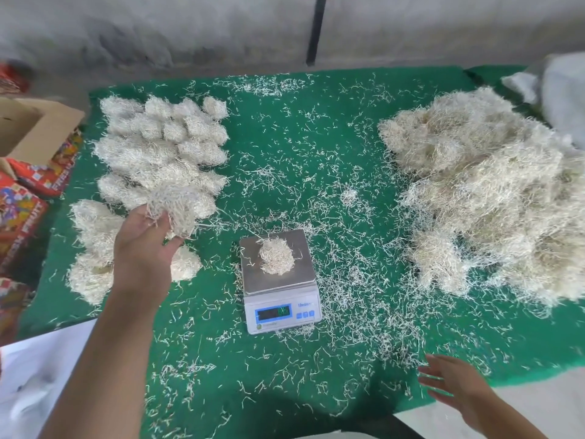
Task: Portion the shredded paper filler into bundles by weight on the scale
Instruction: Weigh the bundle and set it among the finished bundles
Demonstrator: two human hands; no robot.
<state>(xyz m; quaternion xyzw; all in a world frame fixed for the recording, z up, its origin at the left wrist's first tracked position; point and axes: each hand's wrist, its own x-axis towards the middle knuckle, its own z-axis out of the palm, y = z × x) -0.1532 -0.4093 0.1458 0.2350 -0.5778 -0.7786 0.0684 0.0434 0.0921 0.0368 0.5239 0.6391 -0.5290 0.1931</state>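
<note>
A small white digital scale [281, 312] stands mid-table with a little clump of shredded paper [276, 256] on its steel platform. My left hand [144, 239] holds a bundle of shredded paper [177, 205] above the left side, over the rows of finished bundles [161, 147]. My right hand [456, 386] hovers with straight fingers and nothing in it near the table's front right edge. A big loose heap of shredded paper [487, 198] fills the right side.
The green table cover [285, 128] is strewn with loose paper strands. Cardboard and colourful fruit boxes [28, 185] stand off the left edge. A white bag [560, 93] lies at the back right. A grey wall runs behind.
</note>
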